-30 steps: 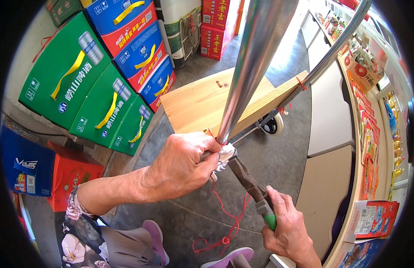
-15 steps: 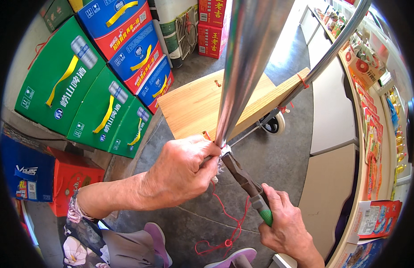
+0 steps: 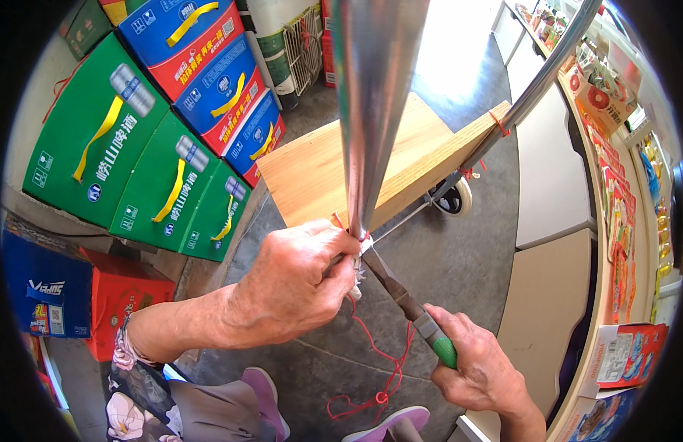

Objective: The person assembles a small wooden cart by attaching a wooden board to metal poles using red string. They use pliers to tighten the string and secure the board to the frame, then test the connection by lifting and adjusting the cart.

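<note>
A shiny metal pole (image 3: 374, 88) rises close in front of me. Its lower end meets the near corner of a wooden board (image 3: 341, 158), part of a wheeled frame. My left hand (image 3: 293, 283) is closed in a pinch there, by a white piece and a bit of red cord; what lies between the fingertips is hidden. Below the fingers dangles a thin red cord (image 3: 380, 398), looped and knotted. My right hand (image 3: 481, 365) grips the green handle of a dark-bladed metal tool (image 3: 396, 291), whose tip touches or nearly touches the pole's foot. Its exact kind is unclear.
Green cartons (image 3: 98, 140) and blue-red cartons (image 3: 216, 96) are stacked at the left. A red box (image 3: 128, 302) stands lower left. Shelves of packets (image 3: 614, 221) run along the right. Under the board's right side is a wheel (image 3: 459, 199). My shoes (image 3: 268, 398) are below.
The pole's upper part now appears further left, as the view has shifted a little. My right hand and the tool have turned slightly, with the tip still at the pole's foot.
</note>
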### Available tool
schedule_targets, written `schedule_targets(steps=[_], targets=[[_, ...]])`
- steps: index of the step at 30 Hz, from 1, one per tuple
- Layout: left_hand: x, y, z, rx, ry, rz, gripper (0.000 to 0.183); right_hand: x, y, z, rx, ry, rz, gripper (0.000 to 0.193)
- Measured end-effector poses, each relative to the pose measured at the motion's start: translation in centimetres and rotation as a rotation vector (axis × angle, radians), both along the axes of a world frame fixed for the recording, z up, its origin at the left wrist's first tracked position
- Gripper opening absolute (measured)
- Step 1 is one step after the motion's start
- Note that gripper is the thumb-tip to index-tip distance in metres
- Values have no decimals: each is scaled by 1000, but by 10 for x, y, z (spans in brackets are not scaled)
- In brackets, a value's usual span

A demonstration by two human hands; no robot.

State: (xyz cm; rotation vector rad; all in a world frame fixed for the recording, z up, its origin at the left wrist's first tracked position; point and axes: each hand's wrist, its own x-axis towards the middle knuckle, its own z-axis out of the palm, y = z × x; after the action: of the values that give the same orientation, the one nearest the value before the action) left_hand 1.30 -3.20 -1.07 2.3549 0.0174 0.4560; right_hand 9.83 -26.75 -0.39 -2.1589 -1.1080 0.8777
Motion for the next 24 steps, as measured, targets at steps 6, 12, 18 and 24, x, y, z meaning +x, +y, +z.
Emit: schedule_targets(steps=[6,12,18,24], targets=[[-6,-1,6,237,-23,68,17,4,4,4,38,51,24,68],[-10,5,7,204,-31,69,11,4,5,6,8,77,23,68],[-10,14,-8,-55,29,38,8,1,6,7,66,112,7,67],[-11,10,-12,-55,7,44,8,-1,13,17,-21,307,-86,62]])
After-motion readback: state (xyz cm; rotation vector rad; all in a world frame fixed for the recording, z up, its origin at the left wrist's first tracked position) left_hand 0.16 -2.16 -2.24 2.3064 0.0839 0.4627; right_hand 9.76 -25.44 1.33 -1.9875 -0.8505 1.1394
